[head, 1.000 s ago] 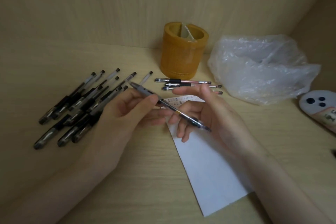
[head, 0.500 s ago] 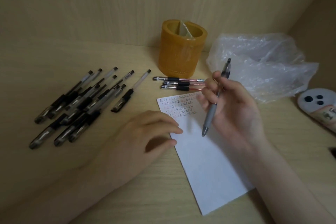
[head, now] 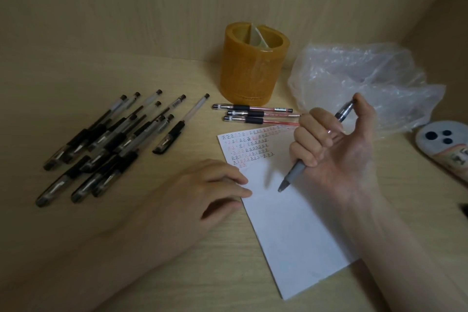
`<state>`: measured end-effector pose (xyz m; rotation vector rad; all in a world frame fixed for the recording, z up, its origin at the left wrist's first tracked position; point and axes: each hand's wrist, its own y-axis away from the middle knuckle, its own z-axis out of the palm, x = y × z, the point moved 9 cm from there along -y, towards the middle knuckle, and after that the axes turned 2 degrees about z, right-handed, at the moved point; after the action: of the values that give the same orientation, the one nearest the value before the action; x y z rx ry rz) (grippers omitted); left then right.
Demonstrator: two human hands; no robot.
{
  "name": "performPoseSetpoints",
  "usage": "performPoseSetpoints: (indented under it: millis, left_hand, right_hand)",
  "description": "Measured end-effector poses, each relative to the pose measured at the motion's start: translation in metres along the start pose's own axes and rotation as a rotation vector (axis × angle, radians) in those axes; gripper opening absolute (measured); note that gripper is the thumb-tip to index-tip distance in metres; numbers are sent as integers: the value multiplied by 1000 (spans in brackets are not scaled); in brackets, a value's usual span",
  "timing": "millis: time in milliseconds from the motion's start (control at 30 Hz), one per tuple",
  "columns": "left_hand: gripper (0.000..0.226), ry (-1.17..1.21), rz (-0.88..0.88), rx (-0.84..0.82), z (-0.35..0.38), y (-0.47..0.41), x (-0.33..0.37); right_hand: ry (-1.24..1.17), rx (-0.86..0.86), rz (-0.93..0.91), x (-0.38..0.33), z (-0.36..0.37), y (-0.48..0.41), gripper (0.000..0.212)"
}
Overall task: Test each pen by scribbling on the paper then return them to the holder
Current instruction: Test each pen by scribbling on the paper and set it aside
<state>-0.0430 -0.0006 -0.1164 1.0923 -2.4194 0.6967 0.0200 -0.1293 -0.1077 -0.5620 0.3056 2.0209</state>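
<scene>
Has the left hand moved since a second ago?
Yes: the left hand released the pen and came down onto the left edge of the paper.

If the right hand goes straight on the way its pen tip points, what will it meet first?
The paper; the pen tip hangs just over its blank part, though depth is unclear.

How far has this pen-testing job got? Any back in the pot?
Done: rows of red and black marks fill the top of the paper, so several pens look tested. In hand: the right hand grips a grey pen, tip above the paper, while the left hand rests on its edge. Left: no pen shows in the holder; the black pens and three red pens lie on the desk.
</scene>
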Motion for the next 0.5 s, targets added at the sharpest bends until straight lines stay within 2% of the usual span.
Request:
performPoseSetpoints:
  millis: [167, 333, 400, 467, 500]
  left_hand:
    - [32, -9, 6, -1, 0, 1, 0]
    - [30, 8, 11, 18, 0, 1, 0]
    - [30, 8, 8, 19, 0, 2, 1]
    - [30, -3, 11, 16, -1, 2, 2]
    - [30, -9, 14, 14, -1, 3, 3]
  right_hand:
    - [-18, -68, 24, 0, 2, 0, 42]
    - [-103, -141, 53, 1, 7, -1, 68]
    - [-44, -85, 35, 3, 9, -2, 59]
    - [-19, 21, -14, 4, 7, -5, 33]
    - [-11, 104, -45, 3, 2, -5, 28]
